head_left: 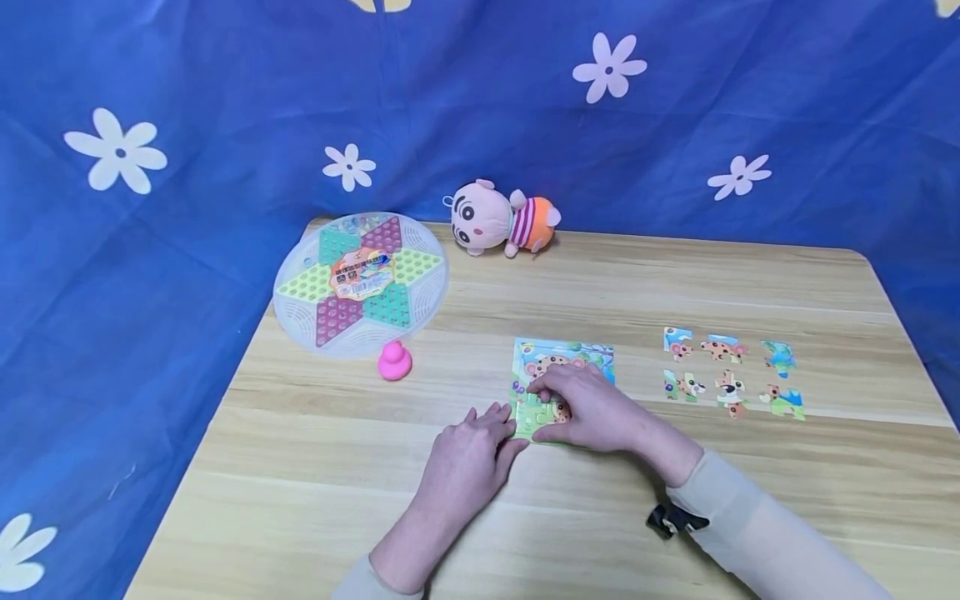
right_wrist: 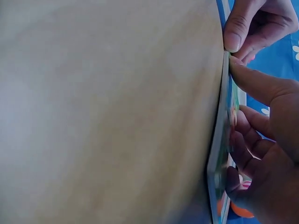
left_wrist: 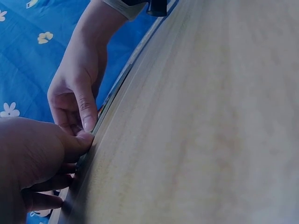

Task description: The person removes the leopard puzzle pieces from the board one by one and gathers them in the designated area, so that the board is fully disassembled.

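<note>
In the head view a small jigsaw board (head_left: 566,345) with a cartoon animal picture lies on the table, partly covered by my right hand (head_left: 596,408). That hand arches over the picture, its fingertips touching the pieces and its thumb near the lower edge. My left hand (head_left: 467,450) rests at the board's lower left side, fingers along the edge and thumb by the corner. Seen from the right wrist, the board (right_wrist: 217,149) shows edge-on, with the right fingers (right_wrist: 245,135) against its face. The picture beneath the right palm is hidden.
Several loose jigsaw pieces (head_left: 731,385) lie in two rows to the right of the board. A pink rubber duck (head_left: 393,362) and a round star-patterned game board (head_left: 300,325) are at the left. At the back edge lies a plush doll (head_left: 483,218), before a blue flowered cloth (head_left: 480,100).
</note>
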`<control>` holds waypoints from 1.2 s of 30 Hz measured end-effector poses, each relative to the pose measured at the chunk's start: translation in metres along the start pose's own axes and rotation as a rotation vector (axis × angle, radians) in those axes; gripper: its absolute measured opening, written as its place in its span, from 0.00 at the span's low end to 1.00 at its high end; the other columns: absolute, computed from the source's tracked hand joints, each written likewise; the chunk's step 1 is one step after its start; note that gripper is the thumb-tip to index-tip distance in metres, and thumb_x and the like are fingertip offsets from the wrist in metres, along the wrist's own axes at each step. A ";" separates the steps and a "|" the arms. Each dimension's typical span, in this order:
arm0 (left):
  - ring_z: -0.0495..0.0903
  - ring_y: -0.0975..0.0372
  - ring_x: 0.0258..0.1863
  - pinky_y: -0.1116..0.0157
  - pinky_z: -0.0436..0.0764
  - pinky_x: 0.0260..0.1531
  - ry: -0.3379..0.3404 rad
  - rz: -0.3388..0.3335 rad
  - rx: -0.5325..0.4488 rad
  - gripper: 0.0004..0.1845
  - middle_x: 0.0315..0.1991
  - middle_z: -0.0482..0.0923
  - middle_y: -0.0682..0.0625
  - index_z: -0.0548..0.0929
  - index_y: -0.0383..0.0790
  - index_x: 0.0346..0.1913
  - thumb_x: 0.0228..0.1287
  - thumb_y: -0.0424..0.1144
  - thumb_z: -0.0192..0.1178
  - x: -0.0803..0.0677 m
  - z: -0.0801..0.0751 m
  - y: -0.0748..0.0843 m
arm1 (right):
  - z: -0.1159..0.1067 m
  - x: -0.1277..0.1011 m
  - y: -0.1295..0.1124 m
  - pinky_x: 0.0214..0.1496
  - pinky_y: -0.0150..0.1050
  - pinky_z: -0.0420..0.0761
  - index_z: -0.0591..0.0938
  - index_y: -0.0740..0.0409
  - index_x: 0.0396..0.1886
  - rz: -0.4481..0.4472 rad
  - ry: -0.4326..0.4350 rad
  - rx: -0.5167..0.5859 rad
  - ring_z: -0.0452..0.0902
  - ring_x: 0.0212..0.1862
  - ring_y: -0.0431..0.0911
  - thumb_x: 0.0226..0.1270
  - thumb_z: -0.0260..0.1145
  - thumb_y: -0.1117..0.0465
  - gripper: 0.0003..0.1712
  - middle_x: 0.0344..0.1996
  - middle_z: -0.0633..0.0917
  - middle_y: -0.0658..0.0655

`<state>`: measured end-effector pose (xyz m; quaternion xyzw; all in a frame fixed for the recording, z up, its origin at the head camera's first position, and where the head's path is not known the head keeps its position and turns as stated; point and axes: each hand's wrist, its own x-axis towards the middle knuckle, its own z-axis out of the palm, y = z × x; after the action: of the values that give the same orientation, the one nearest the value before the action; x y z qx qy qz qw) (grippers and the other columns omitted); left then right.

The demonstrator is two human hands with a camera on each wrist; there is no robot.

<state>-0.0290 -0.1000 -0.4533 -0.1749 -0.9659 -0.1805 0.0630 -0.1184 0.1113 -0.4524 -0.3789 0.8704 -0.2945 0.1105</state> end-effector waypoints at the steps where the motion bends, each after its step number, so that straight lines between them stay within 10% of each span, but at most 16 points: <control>1: 0.82 0.57 0.53 0.50 0.80 0.51 0.001 0.002 0.000 0.16 0.52 0.83 0.48 0.89 0.44 0.46 0.65 0.51 0.64 0.000 0.000 0.000 | -0.001 0.001 0.000 0.54 0.44 0.66 0.81 0.49 0.54 -0.003 -0.012 0.001 0.72 0.42 0.37 0.52 0.76 0.41 0.32 0.37 0.79 0.41; 23: 0.83 0.62 0.43 0.66 0.80 0.46 0.074 0.303 0.209 0.12 0.45 0.84 0.51 0.86 0.42 0.45 0.65 0.45 0.64 -0.011 0.003 0.054 | -0.013 0.013 0.008 0.30 0.34 0.73 0.86 0.52 0.47 -0.050 -0.094 0.137 0.71 0.24 0.39 0.50 0.80 0.50 0.24 0.30 0.80 0.45; 36: 0.73 0.57 0.62 0.62 0.70 0.63 -0.184 0.330 0.418 0.23 0.61 0.77 0.44 0.78 0.34 0.62 0.74 0.45 0.52 0.010 0.016 0.083 | -0.012 0.017 0.014 0.27 0.34 0.77 0.88 0.51 0.44 -0.011 -0.112 0.223 0.76 0.22 0.37 0.54 0.79 0.53 0.18 0.28 0.82 0.40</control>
<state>-0.0094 -0.0180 -0.4392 -0.3285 -0.9423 0.0519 0.0381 -0.1438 0.1118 -0.4507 -0.3848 0.8226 -0.3683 0.1988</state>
